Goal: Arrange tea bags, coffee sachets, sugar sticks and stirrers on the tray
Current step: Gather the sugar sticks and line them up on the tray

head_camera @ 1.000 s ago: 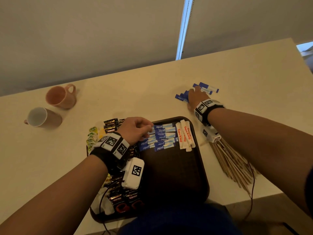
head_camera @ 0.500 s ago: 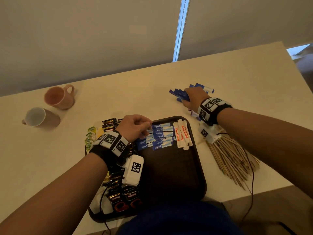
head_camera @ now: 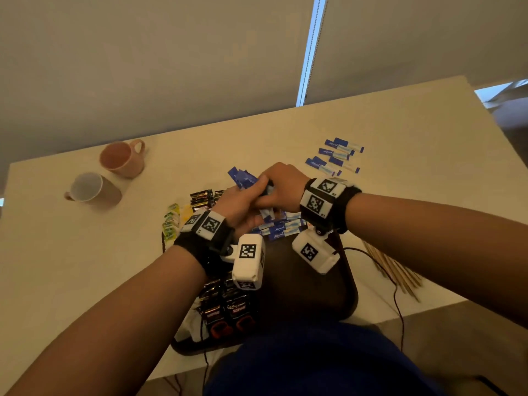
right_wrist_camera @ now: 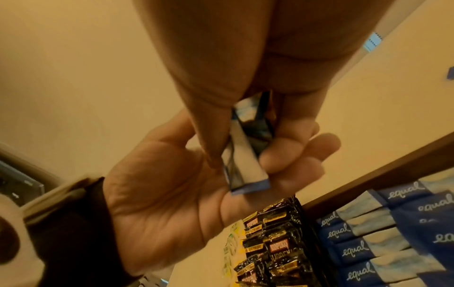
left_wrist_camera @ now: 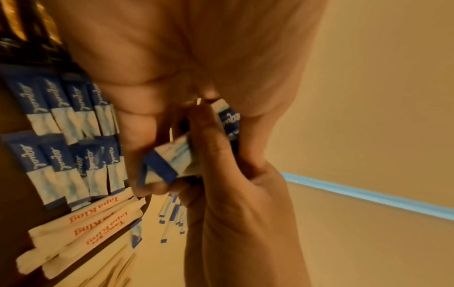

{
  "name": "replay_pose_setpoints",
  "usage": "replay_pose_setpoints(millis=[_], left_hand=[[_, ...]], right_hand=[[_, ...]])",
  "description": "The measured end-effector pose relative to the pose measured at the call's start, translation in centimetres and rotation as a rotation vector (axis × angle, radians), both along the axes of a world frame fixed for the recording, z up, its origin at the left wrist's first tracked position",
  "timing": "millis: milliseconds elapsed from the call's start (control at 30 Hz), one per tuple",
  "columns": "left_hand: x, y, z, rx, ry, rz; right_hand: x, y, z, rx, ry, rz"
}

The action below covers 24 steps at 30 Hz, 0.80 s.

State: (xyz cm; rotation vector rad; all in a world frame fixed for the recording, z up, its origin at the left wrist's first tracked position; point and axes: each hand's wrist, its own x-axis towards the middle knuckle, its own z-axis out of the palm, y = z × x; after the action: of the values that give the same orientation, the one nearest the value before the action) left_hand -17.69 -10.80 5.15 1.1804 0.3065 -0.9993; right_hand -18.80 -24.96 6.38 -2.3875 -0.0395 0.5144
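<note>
Above the far edge of the dark brown tray, both hands meet on a bunch of blue sugar sticks. My right hand pinches the bunch between thumb and fingers. My left hand cups it from below, its fingers curled round it. Rows of blue sticks lie on the tray, with white sugar sticks beside them. Black coffee sachets fill the tray's left side and green-yellow tea bags sit at its left edge. Wooden stirrers lie on the table, right of the tray.
Several loose blue sticks remain on the cream table, far right of the hands. A pink mug and a brown mug sit at the far left. A black cable runs past the stirrers near the table's front edge.
My right hand left the loose pile and came left with a bunch of blue sticks. My left hand lifted off the rows on the tray and took hold of the bunch too.
</note>
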Motion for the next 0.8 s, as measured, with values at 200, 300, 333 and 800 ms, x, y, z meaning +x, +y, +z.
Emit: replay_pose_setpoints(millis=[200,300,333,800], left_hand=[[-0.3,3.3,-1.5,0.028,-0.026,0.083],[-0.5,4.1,-1.5,0.03,-0.005,0.122],[-0.5,4.2,-1.5,0.032,0.006,0.128],[-0.9,4.4,-2.0,0.25,-0.127,0.038]], right_hand=[[-1.3,1.7,0.1,0.156,0.012,-0.046],[-1.7,2.1,-0.5,0.173,0.014,-0.097],[-1.8,2.3,-0.7,0.171,0.014,-0.118],[-2.2,0.8,-1.8,0.212,0.085,-0.329]])
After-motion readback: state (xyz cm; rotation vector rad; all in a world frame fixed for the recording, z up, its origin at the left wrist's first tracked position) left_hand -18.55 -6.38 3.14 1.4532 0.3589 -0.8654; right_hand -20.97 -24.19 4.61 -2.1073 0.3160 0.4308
